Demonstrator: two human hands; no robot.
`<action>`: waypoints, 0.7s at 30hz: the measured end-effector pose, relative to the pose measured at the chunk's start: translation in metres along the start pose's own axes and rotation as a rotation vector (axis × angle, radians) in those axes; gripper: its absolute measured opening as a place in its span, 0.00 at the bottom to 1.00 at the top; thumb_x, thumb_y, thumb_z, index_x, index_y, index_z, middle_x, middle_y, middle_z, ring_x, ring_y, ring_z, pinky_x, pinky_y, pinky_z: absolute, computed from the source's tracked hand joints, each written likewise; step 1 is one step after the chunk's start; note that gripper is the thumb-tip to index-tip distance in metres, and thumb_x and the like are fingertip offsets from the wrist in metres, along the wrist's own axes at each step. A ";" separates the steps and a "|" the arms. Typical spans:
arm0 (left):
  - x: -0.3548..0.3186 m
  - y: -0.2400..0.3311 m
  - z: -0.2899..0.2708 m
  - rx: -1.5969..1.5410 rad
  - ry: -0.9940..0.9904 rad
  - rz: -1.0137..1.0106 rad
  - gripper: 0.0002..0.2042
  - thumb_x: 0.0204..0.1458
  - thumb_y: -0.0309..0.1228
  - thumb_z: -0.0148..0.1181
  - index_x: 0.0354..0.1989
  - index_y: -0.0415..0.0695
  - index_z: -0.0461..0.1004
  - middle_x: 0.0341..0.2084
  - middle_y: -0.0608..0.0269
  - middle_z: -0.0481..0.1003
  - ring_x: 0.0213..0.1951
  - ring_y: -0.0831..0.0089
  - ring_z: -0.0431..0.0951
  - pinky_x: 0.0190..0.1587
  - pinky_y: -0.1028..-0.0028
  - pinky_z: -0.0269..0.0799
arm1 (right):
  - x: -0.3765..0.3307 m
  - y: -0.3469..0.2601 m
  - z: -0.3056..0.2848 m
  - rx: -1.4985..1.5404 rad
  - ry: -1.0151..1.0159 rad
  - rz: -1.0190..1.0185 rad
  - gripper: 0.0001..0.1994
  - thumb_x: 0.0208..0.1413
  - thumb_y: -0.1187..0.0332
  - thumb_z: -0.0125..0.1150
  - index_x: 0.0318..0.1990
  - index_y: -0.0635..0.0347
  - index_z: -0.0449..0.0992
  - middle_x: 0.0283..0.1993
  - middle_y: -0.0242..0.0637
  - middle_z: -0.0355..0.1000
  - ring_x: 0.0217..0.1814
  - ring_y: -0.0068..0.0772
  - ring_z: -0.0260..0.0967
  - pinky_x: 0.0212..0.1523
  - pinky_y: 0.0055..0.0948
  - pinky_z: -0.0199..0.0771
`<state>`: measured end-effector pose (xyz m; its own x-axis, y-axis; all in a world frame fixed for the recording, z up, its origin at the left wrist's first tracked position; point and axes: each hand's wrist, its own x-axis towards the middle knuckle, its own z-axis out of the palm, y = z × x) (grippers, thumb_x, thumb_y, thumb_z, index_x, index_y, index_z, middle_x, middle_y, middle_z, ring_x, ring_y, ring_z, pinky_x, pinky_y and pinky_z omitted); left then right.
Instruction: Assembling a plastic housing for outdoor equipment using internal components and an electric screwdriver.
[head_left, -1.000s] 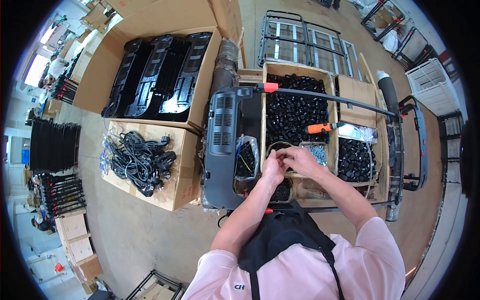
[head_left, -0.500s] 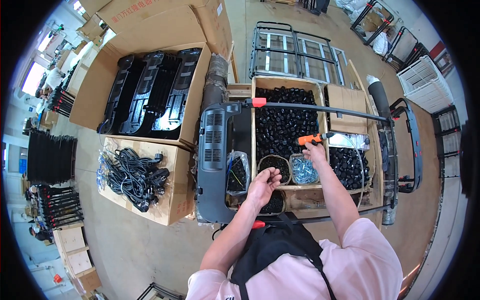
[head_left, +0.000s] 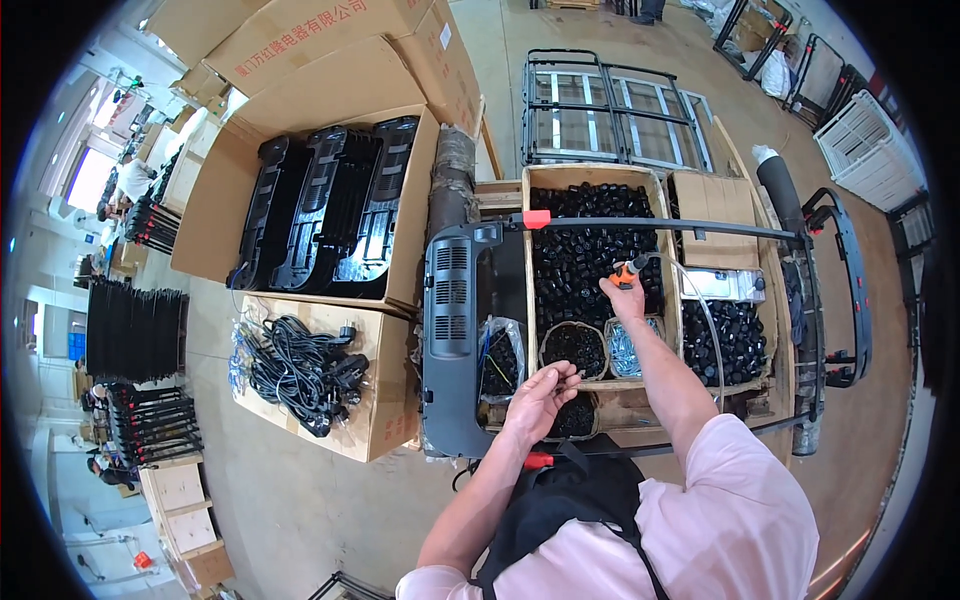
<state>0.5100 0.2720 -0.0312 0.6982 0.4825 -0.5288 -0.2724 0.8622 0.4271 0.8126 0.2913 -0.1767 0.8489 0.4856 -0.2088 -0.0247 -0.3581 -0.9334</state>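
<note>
My right hand (head_left: pixel 624 296) reaches forward over the wooden crate (head_left: pixel 590 178) of small black plastic parts and grips an orange-handled power screwdriver (head_left: pixel 630 270). Nearer to my body, my left hand (head_left: pixel 540 392) pinches a small thin part between its fingertips. It hovers above a round basket of black parts (head_left: pixel 574 347) and beside a clear bag of dark pieces (head_left: pixel 500 360). A grey plastic panel (head_left: pixel 460 330) lies left of that hand. A second basket holds silvery screws (head_left: pixel 628 345).
A black metal bar with a red clip (head_left: pixel 537 219) crosses above the crate. Cardboard boxes to the left hold black moulded panels (head_left: pixel 330 205) and coiled black cables (head_left: pixel 300 370). A metal rack (head_left: pixel 605 110) lies on the floor ahead. Another black frame (head_left: pixel 845 290) stands right.
My hands, together over the baskets a second ago, have parted. The right one went forward and took the orange screwdriver; the left one dropped back toward me with the small part.
</note>
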 end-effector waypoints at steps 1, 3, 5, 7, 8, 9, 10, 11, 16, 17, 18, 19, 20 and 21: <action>0.001 -0.001 -0.003 0.002 0.013 -0.013 0.18 0.72 0.34 0.56 0.65 0.40 0.74 0.51 0.58 0.81 0.48 0.69 0.84 0.49 0.70 0.83 | 0.000 -0.003 -0.004 -0.003 0.002 -0.002 0.26 0.48 0.62 0.80 0.55 0.53 0.80 0.45 0.29 0.80 0.48 0.28 0.77 0.56 0.32 0.75; 0.005 -0.002 -0.010 -0.011 -0.007 -0.005 0.16 0.72 0.34 0.56 0.63 0.41 0.74 0.49 0.59 0.82 0.46 0.69 0.84 0.48 0.70 0.83 | 0.000 -0.010 -0.018 -0.049 -0.111 -0.017 0.29 0.52 0.69 0.79 0.63 0.54 0.77 0.45 0.26 0.79 0.45 0.22 0.75 0.54 0.27 0.76; 0.010 -0.001 -0.014 -0.029 -0.023 0.012 0.15 0.71 0.34 0.57 0.62 0.43 0.75 0.46 0.59 0.82 0.44 0.69 0.84 0.46 0.70 0.83 | -0.014 -0.028 -0.028 -0.051 -0.105 -0.029 0.28 0.53 0.71 0.78 0.63 0.56 0.77 0.45 0.28 0.79 0.45 0.23 0.76 0.53 0.27 0.77; 0.012 0.000 -0.019 -0.035 0.075 0.013 0.12 0.71 0.33 0.58 0.58 0.45 0.74 0.41 0.61 0.81 0.41 0.69 0.83 0.43 0.71 0.83 | -0.032 -0.052 -0.039 0.122 -0.133 -0.053 0.28 0.52 0.70 0.78 0.61 0.56 0.77 0.45 0.29 0.79 0.46 0.22 0.76 0.54 0.27 0.76; 0.013 0.003 -0.018 -0.036 0.120 0.020 0.08 0.70 0.32 0.59 0.52 0.45 0.76 0.38 0.63 0.81 0.38 0.71 0.83 0.40 0.72 0.84 | -0.041 -0.071 -0.043 0.180 -0.148 -0.075 0.26 0.53 0.73 0.77 0.60 0.58 0.77 0.46 0.32 0.79 0.48 0.23 0.76 0.55 0.27 0.77; 0.013 0.008 -0.024 -0.047 0.133 0.035 0.08 0.70 0.32 0.59 0.52 0.45 0.76 0.38 0.63 0.81 0.38 0.71 0.83 0.40 0.72 0.84 | -0.059 -0.106 -0.041 0.185 -0.184 -0.066 0.24 0.54 0.75 0.76 0.59 0.60 0.77 0.50 0.36 0.80 0.52 0.27 0.78 0.58 0.28 0.78; 0.017 0.009 -0.025 -0.061 0.142 0.047 0.08 0.69 0.31 0.60 0.52 0.45 0.76 0.37 0.63 0.81 0.37 0.72 0.83 0.39 0.73 0.84 | -0.067 -0.123 -0.051 0.229 -0.204 -0.077 0.24 0.54 0.76 0.76 0.59 0.60 0.77 0.51 0.38 0.80 0.54 0.28 0.78 0.60 0.28 0.78; 0.021 0.013 -0.023 -0.074 0.153 0.060 0.07 0.69 0.31 0.60 0.51 0.45 0.77 0.36 0.64 0.81 0.37 0.72 0.83 0.38 0.73 0.84 | -0.072 -0.135 -0.057 0.275 -0.225 -0.086 0.23 0.55 0.76 0.75 0.58 0.61 0.77 0.53 0.40 0.80 0.56 0.30 0.78 0.61 0.29 0.78; 0.029 0.041 -0.021 -0.190 0.110 0.063 0.09 0.70 0.34 0.60 0.51 0.44 0.78 0.34 0.68 0.80 0.35 0.74 0.81 0.38 0.76 0.82 | -0.120 -0.205 -0.061 0.388 -0.413 -0.161 0.25 0.59 0.75 0.69 0.64 0.64 0.72 0.58 0.49 0.79 0.59 0.35 0.78 0.63 0.35 0.78; 0.031 0.045 -0.025 -0.201 0.111 0.068 0.09 0.70 0.34 0.60 0.51 0.44 0.78 0.34 0.68 0.80 0.35 0.74 0.81 0.38 0.76 0.82 | -0.129 -0.215 -0.057 0.380 -0.422 -0.163 0.25 0.59 0.75 0.69 0.64 0.64 0.72 0.58 0.49 0.79 0.59 0.35 0.78 0.63 0.35 0.78; 0.033 0.049 -0.030 -0.284 0.032 0.062 0.10 0.70 0.37 0.59 0.51 0.44 0.79 0.33 0.69 0.79 0.34 0.75 0.80 0.36 0.76 0.81 | -0.140 -0.225 -0.051 0.378 -0.456 -0.208 0.25 0.59 0.75 0.70 0.64 0.65 0.71 0.58 0.49 0.80 0.59 0.35 0.78 0.63 0.35 0.78; 0.035 0.053 -0.033 -0.368 -0.050 0.054 0.11 0.70 0.39 0.59 0.50 0.45 0.79 0.32 0.70 0.78 0.33 0.75 0.78 0.35 0.77 0.79 | -0.152 -0.235 -0.044 0.374 -0.489 -0.254 0.26 0.58 0.74 0.70 0.64 0.65 0.71 0.58 0.49 0.80 0.59 0.35 0.78 0.63 0.35 0.78; 0.035 0.059 -0.031 -0.374 0.028 0.053 0.13 0.71 0.42 0.58 0.49 0.46 0.79 0.31 0.72 0.76 0.32 0.77 0.76 0.34 0.77 0.76 | -0.162 -0.244 -0.036 0.360 -0.500 -0.235 0.27 0.58 0.74 0.71 0.64 0.66 0.71 0.58 0.49 0.80 0.59 0.34 0.78 0.63 0.36 0.78; 0.035 0.065 -0.031 -0.388 0.029 0.060 0.13 0.71 0.42 0.58 0.49 0.46 0.79 0.31 0.72 0.76 0.32 0.77 0.76 0.34 0.77 0.76 | -0.171 -0.247 -0.026 0.349 -0.513 -0.237 0.27 0.58 0.74 0.71 0.64 0.66 0.71 0.58 0.49 0.80 0.59 0.34 0.78 0.63 0.36 0.78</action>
<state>0.4962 0.3504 -0.0449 0.6561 0.5334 -0.5338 -0.5462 0.8238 0.1519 0.6872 0.2764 0.0974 0.4959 0.8682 -0.0184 -0.1115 0.0427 -0.9929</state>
